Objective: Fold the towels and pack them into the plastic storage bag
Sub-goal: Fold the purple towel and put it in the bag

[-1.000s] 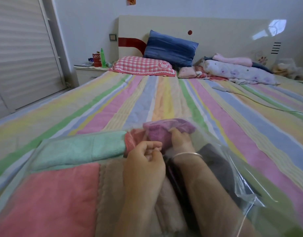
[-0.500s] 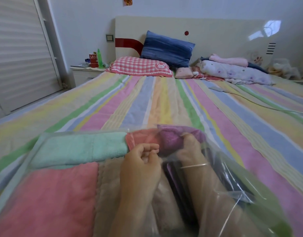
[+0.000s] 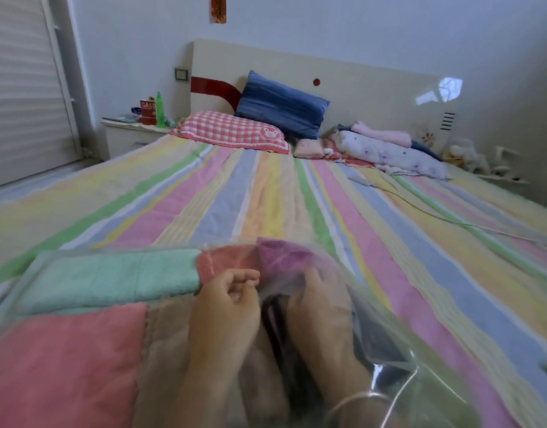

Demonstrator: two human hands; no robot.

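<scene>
A clear plastic storage bag (image 3: 420,350) lies on the striped bed in front of me. Folded towels fill it: mint green (image 3: 111,276), pink (image 3: 65,366), beige (image 3: 164,350), red (image 3: 223,261), purple (image 3: 281,254) and a dark one (image 3: 374,341). My left hand (image 3: 226,307) rests on top of the bag near its middle, fingers curled and pinching the plastic. My right hand (image 3: 318,304) is inside the bag under the film. Its fingertips are tucked into the near edge of the purple towel and blurred by the plastic.
The striped bedspread (image 3: 266,196) stretches to the headboard. A checked pillow (image 3: 232,131), a blue pillow (image 3: 281,103) and rolled bedding (image 3: 389,149) lie there. A white cable (image 3: 435,214) crosses the right side. A bedside table (image 3: 127,134) with bottles stands at the left.
My right hand has stretched out flatter under the plastic, with the purple towel at its fingertips. My left hand stays curled on the bag. The view has tilted up slightly.
</scene>
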